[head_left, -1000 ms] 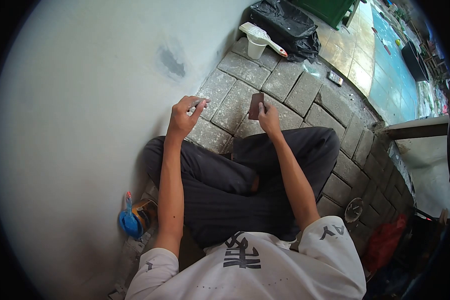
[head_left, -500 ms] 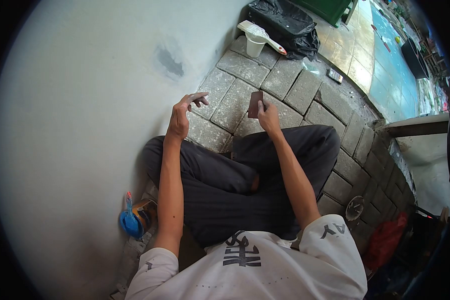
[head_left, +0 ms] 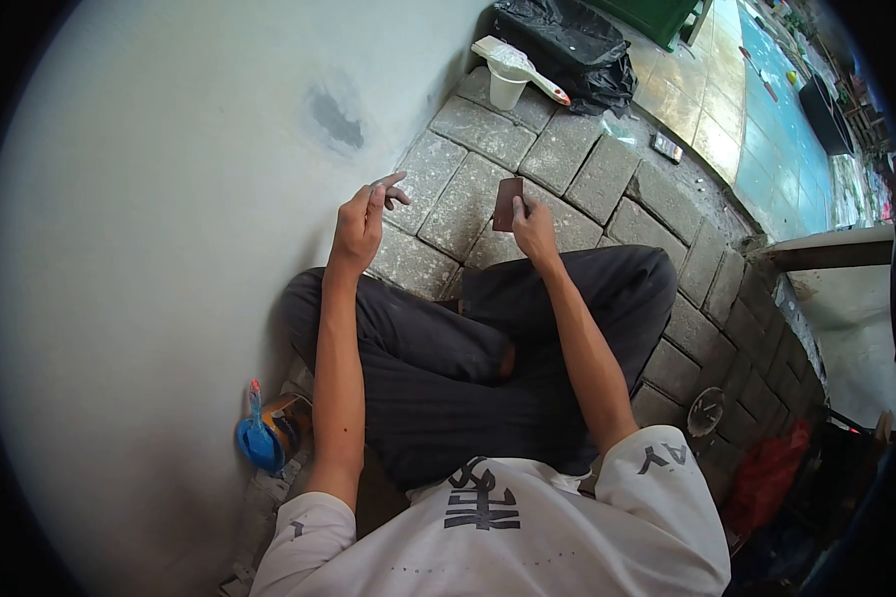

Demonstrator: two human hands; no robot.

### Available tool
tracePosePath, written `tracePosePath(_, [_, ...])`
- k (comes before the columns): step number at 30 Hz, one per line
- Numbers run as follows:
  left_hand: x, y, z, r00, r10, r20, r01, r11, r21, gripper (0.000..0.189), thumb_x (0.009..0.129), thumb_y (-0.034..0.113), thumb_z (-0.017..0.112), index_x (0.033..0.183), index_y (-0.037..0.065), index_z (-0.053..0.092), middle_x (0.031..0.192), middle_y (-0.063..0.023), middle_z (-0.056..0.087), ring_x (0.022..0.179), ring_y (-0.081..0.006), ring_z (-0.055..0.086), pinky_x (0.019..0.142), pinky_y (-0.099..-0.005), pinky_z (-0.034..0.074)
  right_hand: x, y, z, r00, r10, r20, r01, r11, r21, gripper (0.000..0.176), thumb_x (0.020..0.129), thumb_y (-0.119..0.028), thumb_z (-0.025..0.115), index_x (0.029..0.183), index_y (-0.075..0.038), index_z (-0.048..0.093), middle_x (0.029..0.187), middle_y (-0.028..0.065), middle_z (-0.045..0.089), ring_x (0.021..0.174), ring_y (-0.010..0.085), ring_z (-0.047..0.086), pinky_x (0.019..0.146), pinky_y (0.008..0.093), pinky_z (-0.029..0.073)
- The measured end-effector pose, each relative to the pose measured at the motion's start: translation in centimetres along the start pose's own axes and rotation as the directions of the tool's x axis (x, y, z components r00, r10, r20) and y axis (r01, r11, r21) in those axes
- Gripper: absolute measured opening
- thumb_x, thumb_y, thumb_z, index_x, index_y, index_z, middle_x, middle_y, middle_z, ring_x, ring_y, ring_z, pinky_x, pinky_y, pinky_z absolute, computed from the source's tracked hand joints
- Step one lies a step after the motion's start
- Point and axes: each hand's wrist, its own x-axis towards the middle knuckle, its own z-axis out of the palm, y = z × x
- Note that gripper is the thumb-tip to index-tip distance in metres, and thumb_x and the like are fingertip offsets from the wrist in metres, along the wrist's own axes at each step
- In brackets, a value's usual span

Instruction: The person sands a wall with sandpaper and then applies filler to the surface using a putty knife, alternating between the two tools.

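My right hand [head_left: 535, 228] pinches a small rectangular piece of reddish-brown sandpaper [head_left: 508, 204] upright between thumb and fingers, above the paving. Off to its left, my left hand [head_left: 360, 221] is raised close to the wall with nothing visible in it. Its index finger points right, the thumb lies near it, and the fingertips look grey with dust. Just beyond that hand, the pale wall [head_left: 199, 219] bears a grey smudged patch [head_left: 337, 121]. Both hands are in front of my crossed legs [head_left: 468, 348].
Grey paving blocks [head_left: 483, 134], dusted white, cover the ground. A white cup [head_left: 507, 93] with a brush [head_left: 543, 86] across it stands by a black plastic bag [head_left: 567, 50]. Beside my left arm sit a blue scoop-like tool [head_left: 259, 443] and a can [head_left: 291, 420].
My left hand has turned slightly, its thumb now raised beside the index finger. The right hand keeps its hold on the sandpaper, nearly still.
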Motion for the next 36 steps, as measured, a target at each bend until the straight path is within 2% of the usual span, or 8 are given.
tracePosePath(3, [0.0,0.1,-0.1,0.999,0.017,0.036,-0.02,0.998,0.068,0.046,0.111,0.025,0.033,0.13,-0.005,0.062,0.092,-0.0081,0.071,0.083,-0.0143,0.056,0.082,-0.0314,0.048,0.0,-0.3,-0.2,0.999,0.026,0.025,-0.027,1.0,0.006,0.031,0.1,-0.022,0.055,0.091,0.006,0.065,0.084,0.0299,0.064,0.08,0.0481,0.063,0.07,0.0494,0.047])
tracePosePath(8, [-0.2,0.0,-0.3,0.997,-0.021,0.068,0.029,0.993,-0.115,0.054,0.103,0.026,0.027,0.132,-0.002,0.063,0.098,-0.0079,0.073,0.087,-0.0163,0.057,0.079,-0.0306,0.042,0.0,-0.1,-0.2,1.0,0.01,0.024,-0.01,1.0,-0.005,0.031,0.1,-0.021,0.054,0.089,0.006,0.064,0.082,0.03,0.064,0.078,0.048,0.062,0.069,0.0498,0.046])
tracePosePath(11, [-0.3,-0.2,-0.2,0.998,-0.005,0.055,0.014,0.987,-0.157,0.059,0.097,0.027,0.025,0.134,-0.001,0.062,0.1,-0.0079,0.073,0.089,-0.017,0.057,0.079,-0.0304,0.04,-0.1,-0.5,-0.4,0.999,0.029,0.036,-0.029,1.0,-0.001,0.031,0.1,-0.022,0.054,0.092,0.006,0.065,0.084,0.0302,0.064,0.081,0.048,0.063,0.071,0.0498,0.047])
tracePosePath(15, [-0.4,-1.1,-0.1,0.996,0.015,0.084,0.003,0.979,-0.205,0.059,0.099,0.028,0.025,0.134,-0.002,0.061,0.1,-0.0078,0.073,0.088,-0.0165,0.056,0.078,-0.0308,0.04,0.0,-0.3,-0.3,0.999,0.03,0.04,-0.029,0.999,-0.024,0.031,0.1,-0.022,0.054,0.095,0.005,0.067,0.087,0.0301,0.066,0.083,0.0479,0.064,0.073,0.0496,0.048])
tracePosePath(21, [-0.2,-0.4,0.3,0.994,-0.054,0.097,0.06,0.996,-0.063,0.054,0.108,0.028,0.024,0.134,-0.003,0.06,0.098,-0.0069,0.073,0.085,-0.0146,0.056,0.075,-0.029,0.041,-0.1,-0.6,-0.4,0.997,0.053,0.049,-0.052,0.998,-0.039,0.031,0.1,-0.023,0.054,0.097,0.005,0.068,0.087,0.0301,0.066,0.083,0.0479,0.065,0.073,0.0492,0.049])
tracePosePath(30, [0.0,-0.2,0.0,0.998,0.035,0.059,-0.029,0.995,-0.096,0.053,0.112,0.034,0.03,0.131,-0.006,0.059,0.096,-0.0104,0.072,0.081,-0.014,0.057,0.081,-0.0298,0.048,-0.1,-0.4,-0.2,1.0,0.016,0.024,-0.016,1.0,0.007,0.03,0.1,-0.021,0.054,0.094,0.006,0.065,0.083,0.03,0.064,0.079,0.0478,0.063,0.07,0.0485,0.047])
tracePosePath(32, [0.1,-0.5,0.2,0.997,0.047,0.063,-0.04,0.995,-0.094,0.055,0.112,0.033,0.028,0.142,-0.006,0.051,0.091,-0.0089,0.072,0.082,-0.017,0.057,0.084,-0.0328,0.049,-0.1,-0.2,-0.1,1.0,-0.005,0.0,0.005,1.0,0.021,0.03,0.1,-0.021,0.054,0.093,0.006,0.065,0.082,0.0299,0.064,0.078,0.0477,0.063,0.069,0.0487,0.047])
tracePosePath(36, [-0.2,-0.4,0.0,0.991,-0.027,0.134,0.043,0.992,-0.118,0.056,0.111,0.031,0.025,0.147,-0.008,0.043,0.096,-0.0103,0.071,0.087,-0.0185,0.056,0.088,-0.0343,0.047,-0.2,-0.5,-0.2,1.0,-0.014,-0.003,0.014,1.0,0.019,0.03,0.1,-0.021,0.054,0.091,0.006,0.064,0.082,0.0297,0.063,0.076,0.0474,0.063,0.068,0.049,0.046])
